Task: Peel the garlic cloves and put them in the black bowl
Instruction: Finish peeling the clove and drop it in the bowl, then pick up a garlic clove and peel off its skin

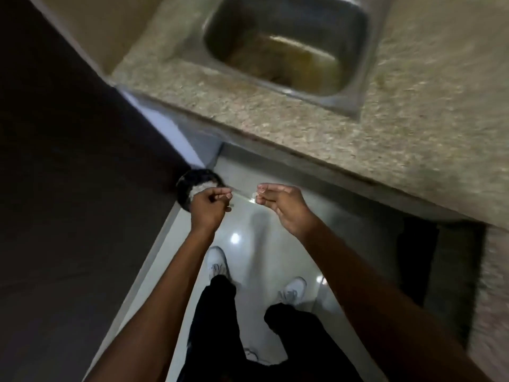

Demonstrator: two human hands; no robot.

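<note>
Garlic — a small pale piece (254, 194), too blurred to tell clove from skin — is being pinched between the curled fingertips of the right hand (278, 205), which is hovering above the glossy floor (248, 224). The left hand (209, 205) is curling its fingers too, pinching something thin and pale that cannot be made out. The two hands are sitting near each other, apart, at about the same height. Just behind the left hand the black bowl (190, 179) is resting at the edge of a dark surface (68, 188), with a heap of pale garlic cloves (199, 187) lying in it. Below the hands, two white shoes (217, 260) and dark trousers (217, 312) are showing — the person is standing. Farther off, a speckled granite countertop (275, 125) is holding a steel sink (286, 42).
</note>
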